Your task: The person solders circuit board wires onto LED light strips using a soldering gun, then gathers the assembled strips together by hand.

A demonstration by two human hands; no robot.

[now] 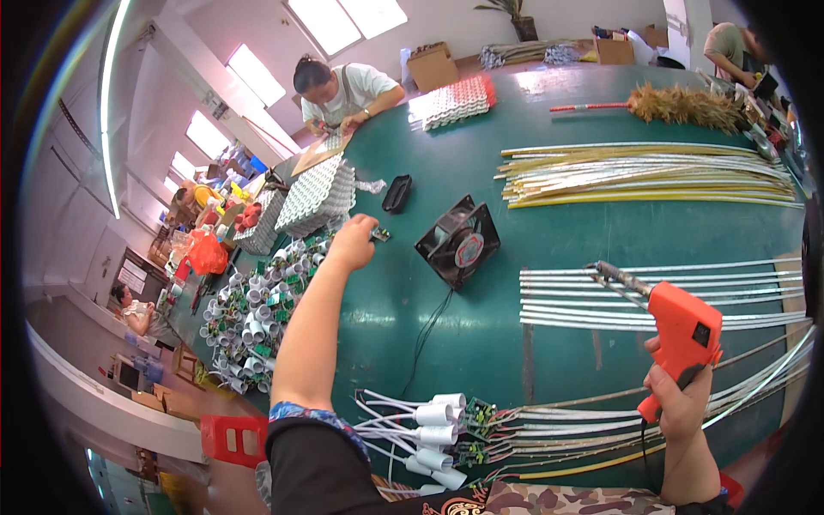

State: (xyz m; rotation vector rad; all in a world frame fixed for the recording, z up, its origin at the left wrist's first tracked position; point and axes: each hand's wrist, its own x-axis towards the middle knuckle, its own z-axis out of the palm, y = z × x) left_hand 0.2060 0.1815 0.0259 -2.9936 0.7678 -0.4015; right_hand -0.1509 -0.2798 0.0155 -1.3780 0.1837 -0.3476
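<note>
My left hand reaches far over the green table, its fingers closed on a small circuit board that shows past the fingertips. Beside that forearm lies a heap of white plastic caps with green circuit boards. My right hand grips the handle of an orange-red soldering gun, whose metal tip points left above a row of thin white strips. Close in front of me, white cylindrical caps with white wires lie joined to circuit boards and long strips.
A black fan stands mid-table, its cable trailing toward me. Beyond are a black tray, stacked white parts, a bundle of yellow and white strips and a feather duster. A co-worker works across the table.
</note>
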